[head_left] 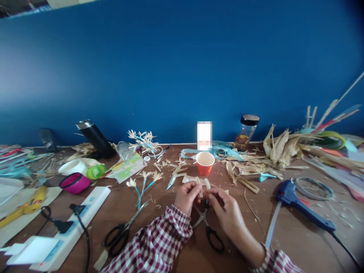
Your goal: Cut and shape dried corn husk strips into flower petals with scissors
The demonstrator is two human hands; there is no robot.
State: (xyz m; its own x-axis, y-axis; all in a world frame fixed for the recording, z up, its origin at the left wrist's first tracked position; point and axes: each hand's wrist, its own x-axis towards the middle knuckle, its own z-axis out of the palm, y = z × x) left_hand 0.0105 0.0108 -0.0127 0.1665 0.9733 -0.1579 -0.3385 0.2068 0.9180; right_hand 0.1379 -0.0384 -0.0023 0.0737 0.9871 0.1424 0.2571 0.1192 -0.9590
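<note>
Over the middle of the table, my left hand (187,198) pinches a short pale strip of corn husk (199,186) between thumb and fingers. Close beside it, my right hand (227,212) is closed in a pinch, with another pale husk piece (207,183) at its fingertips. Beneath the hands lies an opened pair of black-handled scissors (215,239), partly covered. A red paper cup (205,163) stands just beyond the fingers. Left of my left sleeve rests a second pair of scissors (123,232), below a small husk flower sprig (140,192) with blue stems.
At the right lies a blue glue gun (303,206); at the left, a white power strip (76,223) with plugs and a yellow glue gun (27,206). Dry corn husks (280,148), a lidded jar (247,132) and a black flask (96,139) are along the blue partition.
</note>
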